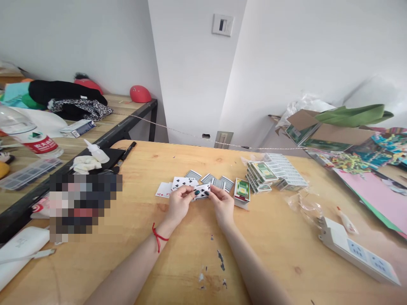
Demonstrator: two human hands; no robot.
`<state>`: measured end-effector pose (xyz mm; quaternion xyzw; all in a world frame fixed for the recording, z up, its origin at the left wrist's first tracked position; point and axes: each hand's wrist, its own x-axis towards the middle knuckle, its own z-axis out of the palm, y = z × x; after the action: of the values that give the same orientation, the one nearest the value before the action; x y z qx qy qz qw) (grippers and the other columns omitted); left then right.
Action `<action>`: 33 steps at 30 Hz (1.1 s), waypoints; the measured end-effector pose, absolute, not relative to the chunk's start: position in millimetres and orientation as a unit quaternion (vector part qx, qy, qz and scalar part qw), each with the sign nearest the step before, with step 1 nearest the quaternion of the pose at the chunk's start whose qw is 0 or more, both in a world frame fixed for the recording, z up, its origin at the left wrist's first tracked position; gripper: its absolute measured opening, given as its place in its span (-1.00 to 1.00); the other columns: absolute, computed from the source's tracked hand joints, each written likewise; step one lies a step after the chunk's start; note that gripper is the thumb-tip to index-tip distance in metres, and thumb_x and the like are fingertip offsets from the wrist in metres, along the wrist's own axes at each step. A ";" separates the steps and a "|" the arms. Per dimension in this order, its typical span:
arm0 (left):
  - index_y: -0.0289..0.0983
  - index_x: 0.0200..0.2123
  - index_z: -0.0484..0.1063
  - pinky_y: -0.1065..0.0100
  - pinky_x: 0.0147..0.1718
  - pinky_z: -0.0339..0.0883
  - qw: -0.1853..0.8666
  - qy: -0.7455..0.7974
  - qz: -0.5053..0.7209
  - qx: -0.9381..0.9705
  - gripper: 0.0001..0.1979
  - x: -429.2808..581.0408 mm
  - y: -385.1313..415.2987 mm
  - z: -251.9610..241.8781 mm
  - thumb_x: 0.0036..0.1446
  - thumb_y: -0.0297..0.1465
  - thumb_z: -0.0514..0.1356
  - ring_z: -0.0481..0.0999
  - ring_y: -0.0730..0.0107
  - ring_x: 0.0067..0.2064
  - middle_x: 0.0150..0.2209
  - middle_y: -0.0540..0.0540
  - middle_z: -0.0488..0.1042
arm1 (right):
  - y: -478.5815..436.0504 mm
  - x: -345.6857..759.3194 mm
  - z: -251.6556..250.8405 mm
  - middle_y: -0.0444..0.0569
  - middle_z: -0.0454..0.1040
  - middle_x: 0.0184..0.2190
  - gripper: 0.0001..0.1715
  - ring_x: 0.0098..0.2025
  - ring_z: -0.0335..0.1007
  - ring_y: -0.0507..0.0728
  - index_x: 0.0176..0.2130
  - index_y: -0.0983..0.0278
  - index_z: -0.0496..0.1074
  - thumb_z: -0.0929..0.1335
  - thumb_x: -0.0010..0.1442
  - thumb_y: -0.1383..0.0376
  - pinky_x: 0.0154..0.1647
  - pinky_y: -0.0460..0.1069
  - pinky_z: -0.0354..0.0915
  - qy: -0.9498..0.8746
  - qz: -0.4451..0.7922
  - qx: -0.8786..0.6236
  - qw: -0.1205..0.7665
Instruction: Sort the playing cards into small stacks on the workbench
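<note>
Between both hands is a white playing card (202,192) with black spades, its face turned up toward me. My left hand (180,202) pinches its left end, and my right hand (221,204) pinches the right end. Just beyond, more face-up cards lie spread: a spade card (183,182) and a red ace (162,190). Grey-backed cards (217,181) lie face down behind my fingers. To the right of my right hand stands an opened card box (242,189) with a green and yellow front. My fingertips cover part of the held card.
Stacked card boxes (262,173) and a wrapped block of boxes (286,171) sit at the back right. A power strip (359,250) lies front right. On the left are a glue bottle (97,151), a black marker (129,151) and a white power bank (23,250). A string (178,129) crosses behind the table.
</note>
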<state>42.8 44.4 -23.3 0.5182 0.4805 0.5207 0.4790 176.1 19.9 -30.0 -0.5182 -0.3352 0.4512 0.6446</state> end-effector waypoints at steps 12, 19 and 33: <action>-0.28 -0.49 0.42 0.42 -0.41 0.29 0.419 0.477 0.524 0.568 -0.90 42.8 40.1 -23.5 -0.10 -0.37 0.18 0.42 0.36 -0.34 -0.41 -0.06 0.45 | 19.1 176.7 -31.4 -0.02 0.54 -0.39 -0.69 -0.30 0.46 0.15 -0.35 0.30 0.42 0.45 -0.19 0.30 -0.23 0.02 0.34 -0.347 0.479 -0.475 0.652; -0.28 -0.47 0.41 0.41 -0.39 0.29 0.421 0.468 0.522 0.575 -0.92 39.4 45.1 -27.2 -0.10 -0.40 0.18 0.41 0.38 -0.36 -0.41 -0.04 0.42 | 16.2 176.0 -30.1 -0.09 0.53 -0.49 -0.88 -0.38 0.44 0.13 -0.49 0.26 0.42 0.42 -0.14 0.29 -0.28 0.02 0.32 -0.377 0.485 -0.465 0.637; -0.23 -0.44 0.44 0.35 -0.34 0.32 0.261 0.447 0.506 0.690 -0.88 42.1 33.5 -18.4 0.02 -0.44 0.10 0.43 0.35 -0.32 -0.39 -0.08 0.46 | 7.8 160.8 -35.5 -0.03 0.50 -0.21 -0.63 -0.16 0.38 0.18 -0.20 0.21 0.47 0.39 -0.09 0.24 -0.04 0.07 0.23 -0.335 0.327 -0.565 0.680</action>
<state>42.1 33.5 -18.4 0.6897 0.4474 0.5058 0.2614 160.8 7.8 -35.5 -0.5645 -0.3352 0.3268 0.6798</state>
